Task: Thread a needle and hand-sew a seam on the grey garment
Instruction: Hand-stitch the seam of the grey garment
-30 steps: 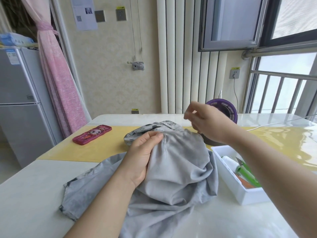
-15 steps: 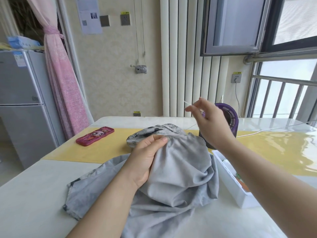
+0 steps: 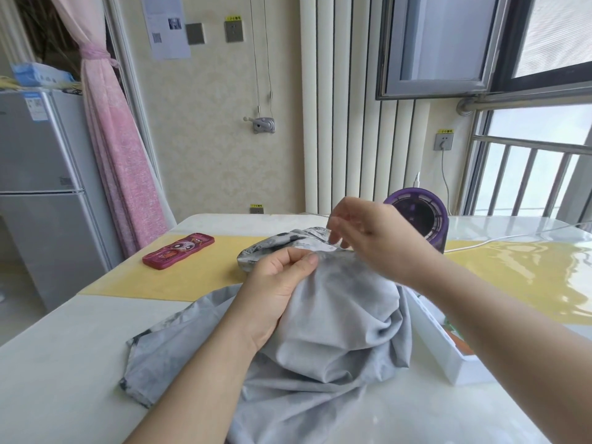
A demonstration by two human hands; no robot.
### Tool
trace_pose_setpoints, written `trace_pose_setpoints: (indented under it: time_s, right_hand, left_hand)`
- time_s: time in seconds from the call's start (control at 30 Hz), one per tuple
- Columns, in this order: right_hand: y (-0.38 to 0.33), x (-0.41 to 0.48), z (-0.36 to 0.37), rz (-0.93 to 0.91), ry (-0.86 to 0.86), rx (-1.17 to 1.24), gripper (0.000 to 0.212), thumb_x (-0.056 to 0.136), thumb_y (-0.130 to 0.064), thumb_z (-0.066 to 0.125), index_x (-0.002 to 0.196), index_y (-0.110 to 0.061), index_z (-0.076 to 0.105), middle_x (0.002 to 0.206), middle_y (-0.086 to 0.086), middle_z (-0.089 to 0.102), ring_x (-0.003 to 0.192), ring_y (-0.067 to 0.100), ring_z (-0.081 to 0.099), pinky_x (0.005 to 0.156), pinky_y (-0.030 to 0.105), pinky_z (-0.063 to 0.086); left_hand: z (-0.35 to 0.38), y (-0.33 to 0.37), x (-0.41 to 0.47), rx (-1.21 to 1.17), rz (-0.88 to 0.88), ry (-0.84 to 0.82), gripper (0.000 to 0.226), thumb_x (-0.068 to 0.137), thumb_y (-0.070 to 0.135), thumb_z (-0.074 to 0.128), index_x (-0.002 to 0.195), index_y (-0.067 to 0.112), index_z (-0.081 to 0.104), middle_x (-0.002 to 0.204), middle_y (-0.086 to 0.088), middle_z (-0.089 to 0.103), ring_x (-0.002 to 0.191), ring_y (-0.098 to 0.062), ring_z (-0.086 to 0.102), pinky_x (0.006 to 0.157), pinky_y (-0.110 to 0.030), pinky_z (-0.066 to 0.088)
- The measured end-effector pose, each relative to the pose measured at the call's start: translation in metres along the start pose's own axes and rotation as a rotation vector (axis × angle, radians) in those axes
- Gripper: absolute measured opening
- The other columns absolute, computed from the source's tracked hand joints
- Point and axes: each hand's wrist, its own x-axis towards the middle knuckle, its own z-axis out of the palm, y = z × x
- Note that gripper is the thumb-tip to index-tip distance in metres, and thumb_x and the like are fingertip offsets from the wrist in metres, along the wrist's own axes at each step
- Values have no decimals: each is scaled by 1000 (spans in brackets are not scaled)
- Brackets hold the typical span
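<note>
The grey garment (image 3: 336, 315) lies bunched in the middle of the white table (image 3: 64, 363). My left hand (image 3: 275, 290) grips a raised fold of it, thumb and forefinger pinching the cloth near the top edge. My right hand (image 3: 374, 241) hovers just above that same edge, motion-blurred, its fingertips curled together and pointing down at the fabric. The needle and thread between those fingers are too fine and blurred to make out.
A white box (image 3: 448, 357) with sewing things stands right of the garment, partly behind my right forearm. A purple round fan (image 3: 419, 216) and a white cable (image 3: 499, 240) are behind. A red case (image 3: 179, 249) lies on the yellow mat (image 3: 198, 277) at the left.
My right hand, raised with the needle a moment ago, has come down and left to the garment's top edge. My left hand keeps its grip on the fold.
</note>
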Motion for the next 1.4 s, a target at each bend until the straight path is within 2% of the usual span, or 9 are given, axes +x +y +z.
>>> trace_pose_setpoints:
  time_s: [0.1,0.17,0.27,0.4,0.5,0.7,0.97,1.23,1.4]
  right_hand:
    - [2,-13,17,-95,88,-215,12,97,-26,45,94,-17,54,69,1,64,66,28,55,63,40,46]
    - [9,-17,21,-119,102,-245,13,98,-26,44,96,-15,52,59,1,56,57,29,47,57,41,44]
    - [19,-21,19,-72,59,-183,9,97,-23,47,90,-18,47,48,-8,43,47,18,39,53,38,38]
    - [28,-30,19,41,-46,-102,12,96,-22,50,84,-19,49,47,-5,45,45,12,40,48,21,31]
    - [31,-33,8,132,-113,-28,14,96,-19,50,86,-18,60,52,-3,47,45,9,38,48,18,33]
    - [31,-32,-15,86,-341,-168,18,94,-23,54,94,-32,70,93,-12,62,84,5,58,78,20,46]
    - [26,-25,-19,53,-482,-248,21,95,-24,53,102,-33,70,87,-27,56,82,-3,56,71,4,40]
    - [24,-26,-23,94,-544,-120,27,95,-24,53,86,-48,62,94,-24,67,88,-1,62,77,11,46]
    - [31,-25,-23,113,-569,-26,24,95,-22,54,91,-41,68,95,-24,69,95,0,63,90,23,50]
  left_hand:
    - [0,2,-3,55,21,-28,9,70,25,68,72,18,71,78,-1,69,80,-13,60,84,-29,45]
    - [-3,4,-5,149,4,-66,6,75,24,68,73,18,72,76,2,70,73,-9,61,73,-20,48]
    - [-5,4,-8,280,-48,-92,2,81,14,66,80,14,67,69,6,68,60,0,60,55,-9,42]
    - [-2,-3,-9,293,-98,-72,3,77,12,69,79,13,66,70,5,70,64,-1,61,63,-11,46]
    - [1,-5,-11,277,-126,-57,6,80,8,68,78,13,66,67,5,70,59,-1,60,55,-10,44]
    - [2,0,-15,263,-122,-37,9,82,3,66,76,10,65,59,7,66,48,1,55,44,-6,37]
    - [2,-1,-15,268,-132,-36,8,82,6,67,77,13,66,65,4,68,59,-3,59,54,-11,44]
    - [1,-1,-16,246,-150,-33,8,82,9,67,76,15,67,67,5,69,60,-4,60,57,-13,45]
    - [0,-3,-14,225,-156,-44,10,78,11,68,70,16,69,68,3,69,63,-6,61,64,-18,47]
